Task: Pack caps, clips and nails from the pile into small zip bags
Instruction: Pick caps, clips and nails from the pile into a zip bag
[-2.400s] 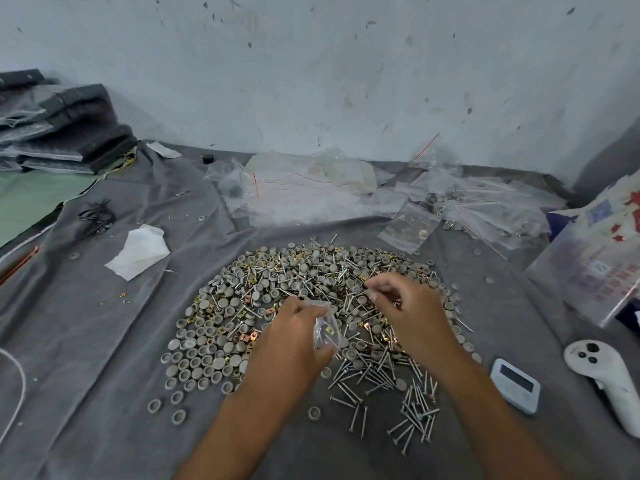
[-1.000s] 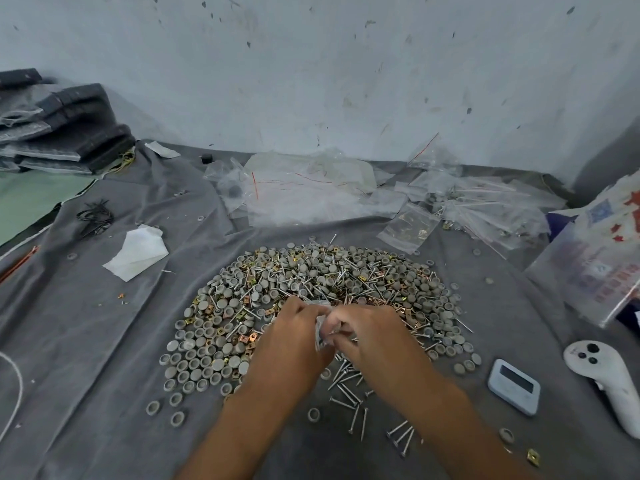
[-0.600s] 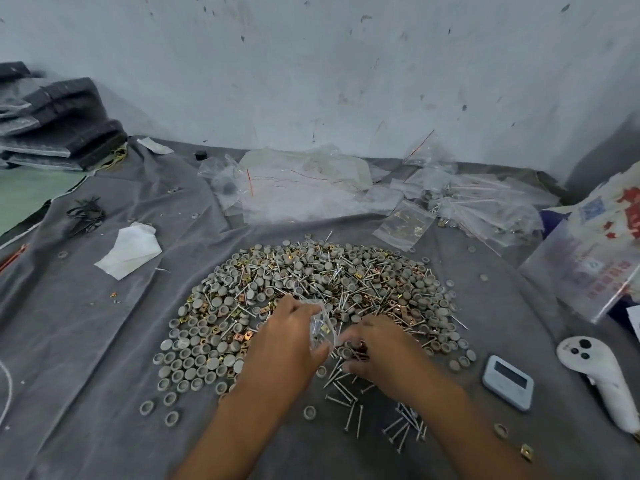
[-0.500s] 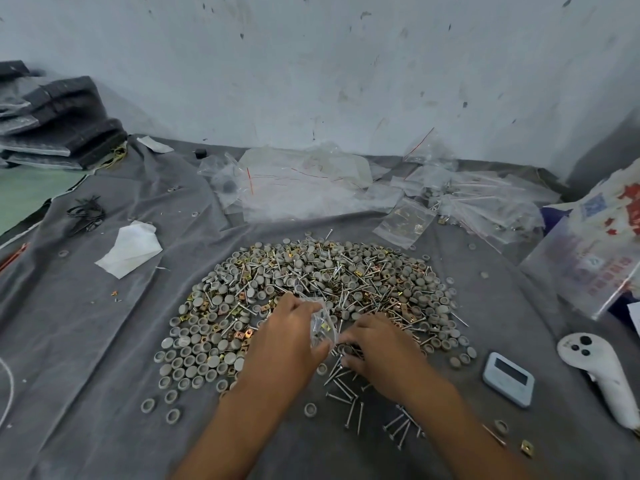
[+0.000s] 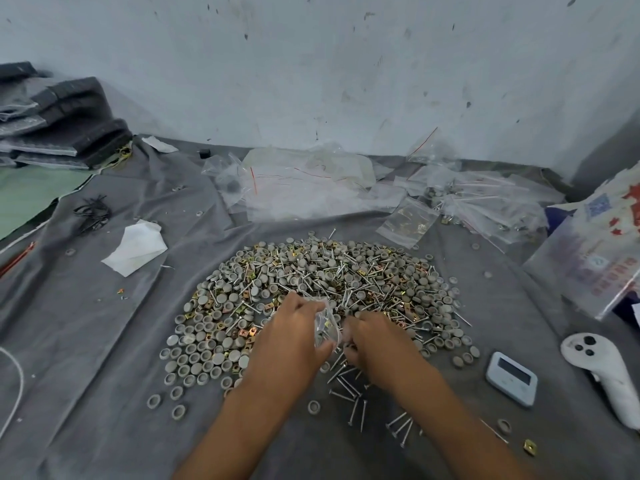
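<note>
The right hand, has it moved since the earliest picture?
Yes. The right hand has come back from the far part of the pile toward the person and leftward, and is now beside the small zip bag at the pile's near edge.

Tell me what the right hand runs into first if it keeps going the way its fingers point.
The right hand points left, fingers curled down among the loose steel nails. Straight on it would likely meet the small clear zip bag held by the left hand, though depth is unclear.
</note>
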